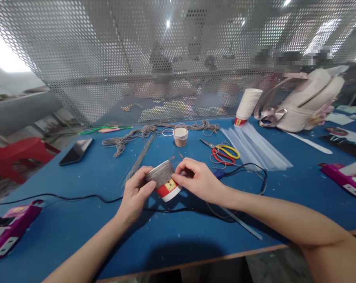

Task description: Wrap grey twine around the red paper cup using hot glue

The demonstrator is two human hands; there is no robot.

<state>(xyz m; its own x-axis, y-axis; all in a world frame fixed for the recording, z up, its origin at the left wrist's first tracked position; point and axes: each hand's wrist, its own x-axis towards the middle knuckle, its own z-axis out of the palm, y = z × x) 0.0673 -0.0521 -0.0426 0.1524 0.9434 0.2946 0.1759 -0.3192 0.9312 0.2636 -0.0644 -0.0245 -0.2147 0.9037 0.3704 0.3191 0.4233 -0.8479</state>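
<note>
A paper cup point(169, 188) lies tilted between my hands over the table, its upper part wound with rows of grey cord point(160, 173) and its red and white lower part bare. My left hand point(136, 192) grips the cup from the left, thumb in front. On the other side, my right hand point(195, 179) pinches the cord against the cup's wall with thumb and forefinger; the fingertips partly hide the spot. A thin length of cord shows below my right wrist. Just beyond stands a small brown-wrapped cup point(180, 137) with a pale top.
Scissors point(222, 151) with red and yellow handles lie beside clear plastic strips point(254, 147). Stacked paper cups point(247, 106) and a backpack point(307, 100) stand behind. Grey cord bundles point(127, 139), a phone point(76, 151), purple power strips point(14, 230) and a black cable point(86, 196) surround the work.
</note>
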